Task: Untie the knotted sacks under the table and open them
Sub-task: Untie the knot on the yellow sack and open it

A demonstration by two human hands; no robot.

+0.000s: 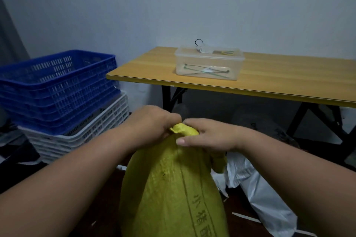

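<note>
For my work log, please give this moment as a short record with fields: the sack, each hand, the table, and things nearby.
sack: yellow woven sack, upright, full, top bunched into a knot
left hand: left hand grips the knot from the left
right hand: right hand pinches the knot from the right
table: wooden table carries a clear plastic box with cable ties inside
nearby: blue crate stacked on white crate; white bag right of the sack
task state: knot not yet undone

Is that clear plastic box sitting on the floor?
No, the clear plastic box stands on top of the wooden table.
</note>
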